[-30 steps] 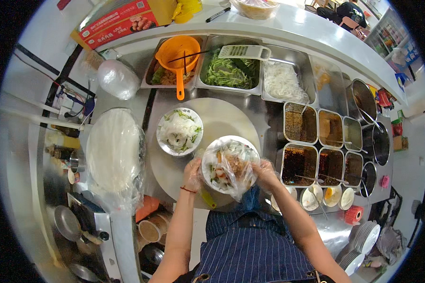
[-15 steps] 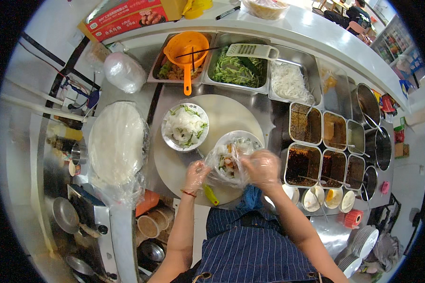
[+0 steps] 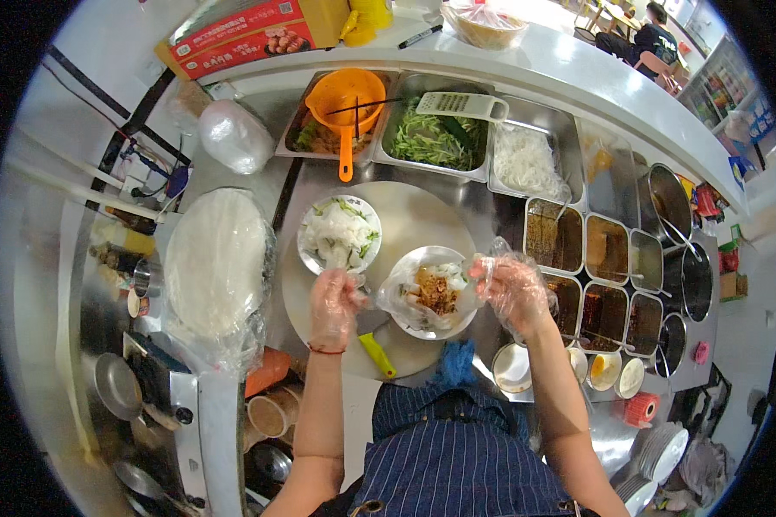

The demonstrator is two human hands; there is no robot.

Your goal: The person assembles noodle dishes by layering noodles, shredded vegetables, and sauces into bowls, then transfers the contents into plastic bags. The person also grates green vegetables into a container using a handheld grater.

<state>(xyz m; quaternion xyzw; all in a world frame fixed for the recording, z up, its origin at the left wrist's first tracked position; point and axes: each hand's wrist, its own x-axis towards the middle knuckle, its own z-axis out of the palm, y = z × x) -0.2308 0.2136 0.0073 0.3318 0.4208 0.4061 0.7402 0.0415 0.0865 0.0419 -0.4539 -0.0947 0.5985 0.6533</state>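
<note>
Both my hands wear thin clear plastic gloves. My left hand (image 3: 334, 302) is closed beside the left rim of a white bowl (image 3: 453, 329), its fingers pinching clear film that runs to that bowl. The film looks like a plastic bag (image 3: 391, 298) spread in the bowl. Inside lie white noodles and a brown, saucy topping (image 3: 435, 291). At the opposite rim my right hand (image 3: 513, 286) has its fingers curled in on the film, partly blurred by its shine. A second bowl (image 3: 307, 250), heaped with white noodles and green shreds, stands just beyond my left hand.
A yellow-green handle (image 3: 376, 355) lies at the near edge of the round board (image 3: 409, 202). Behind are steel trays of shredded cucumber (image 3: 431, 142) and white noodles (image 3: 526, 164), plus an orange strainer (image 3: 345, 93). Sauce tubs (image 3: 553, 233) stand right; wrapped white sheets (image 3: 215, 263) left.
My hands have moved apart, the left one leftward and up, the right one rightward. The film between them has opened out, and the brown topping now shows in the bowl.
</note>
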